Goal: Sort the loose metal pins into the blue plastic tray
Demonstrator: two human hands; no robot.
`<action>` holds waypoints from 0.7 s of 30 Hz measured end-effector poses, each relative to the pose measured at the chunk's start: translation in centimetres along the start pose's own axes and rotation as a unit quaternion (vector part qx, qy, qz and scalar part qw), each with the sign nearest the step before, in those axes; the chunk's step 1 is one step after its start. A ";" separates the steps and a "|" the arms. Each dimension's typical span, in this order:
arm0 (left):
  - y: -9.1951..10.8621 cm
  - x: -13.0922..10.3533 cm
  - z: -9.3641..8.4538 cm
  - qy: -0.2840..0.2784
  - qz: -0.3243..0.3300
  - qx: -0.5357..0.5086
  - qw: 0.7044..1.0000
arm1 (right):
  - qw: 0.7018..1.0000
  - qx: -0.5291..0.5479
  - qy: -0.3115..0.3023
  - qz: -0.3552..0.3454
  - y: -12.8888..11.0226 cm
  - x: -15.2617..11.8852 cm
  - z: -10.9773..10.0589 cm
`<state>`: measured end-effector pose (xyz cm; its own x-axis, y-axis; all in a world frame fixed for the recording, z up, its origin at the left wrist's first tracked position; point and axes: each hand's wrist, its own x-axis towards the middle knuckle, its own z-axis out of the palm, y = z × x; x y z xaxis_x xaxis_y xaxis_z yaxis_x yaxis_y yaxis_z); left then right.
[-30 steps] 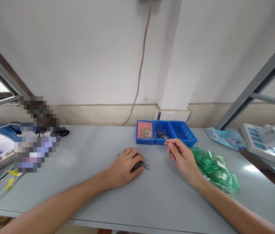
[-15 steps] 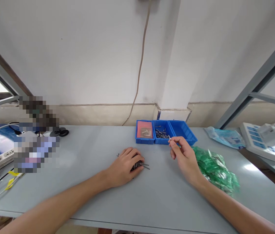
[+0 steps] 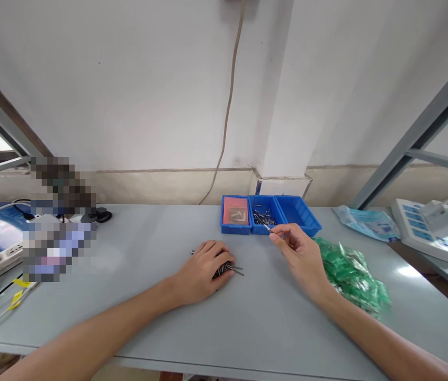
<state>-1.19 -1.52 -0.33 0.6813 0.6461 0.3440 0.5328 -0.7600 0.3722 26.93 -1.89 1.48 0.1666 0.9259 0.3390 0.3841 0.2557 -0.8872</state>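
Observation:
On the grey table, my left hand (image 3: pixel 204 270) is curled over a bunch of thin metal pins (image 3: pixel 221 270); some ends stick out past the thumb and fingers, and the rest are hidden by the palm. Between thumb and fingertips, my right hand (image 3: pixel 299 256) pinches one slim rivet-like metal pin (image 3: pixel 267 228), its silvery end pointing up and left. That hand is just in front of the middle blue bin (image 3: pixel 263 230), where many similar pins (image 3: pixel 264 217) lie loose. The left blue bin (image 3: pixel 235 229) holds a pink piece and a small clear bag with pale parts.
A third blue bin (image 3: pixel 297 210) stands at the right of the row. A crumpled green plastic bag (image 3: pixel 353 278) lies beside my right wrist. Farther right are a light blue packet (image 3: pixel 367 223) and a white power strip (image 3: pixel 422 227). Cables and another power strip (image 3: pixel 1 262) occupy the left.
My right hand has turned slightly and its fingertips have shifted left and a little down, so more of the pin shows. My left hand stays in place.

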 end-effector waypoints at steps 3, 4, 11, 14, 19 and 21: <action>0.0 0.0 0.0 0.003 0.001 0.000 1.000 | 1.000 -0.013 -0.005 -0.005 0.0 0.0 0.1; 0.1 0.0 0.0 0.003 0.002 0.000 1.000 | 1.000 -0.012 -0.007 -0.003 0.0 0.0 0.1; 0.1 0.0 -0.1 -0.001 0.001 0.002 1.000 | 0.999 -0.005 -0.038 0.009 -0.2 -0.2 0.2; 0.0 0.0 0.0 0.000 0.002 0.005 1.000 | 0.998 -0.014 -0.066 0.010 -0.4 -0.2 0.3; 0.0 0.0 0.0 -0.001 0.002 0.004 1.000 | 0.997 0.006 -0.080 0.020 0.1 0.0 0.4; 0.0 0.0 0.0 -0.002 0.002 0.003 1.000 | 0.996 0.029 -0.080 0.033 0.5 0.1 0.4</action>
<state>-1.17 -1.54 -0.31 0.6851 0.6431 0.3421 0.5334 -0.7628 0.3656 26.74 -1.58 0.95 0.0421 0.9726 0.2287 0.3239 0.2032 -0.9240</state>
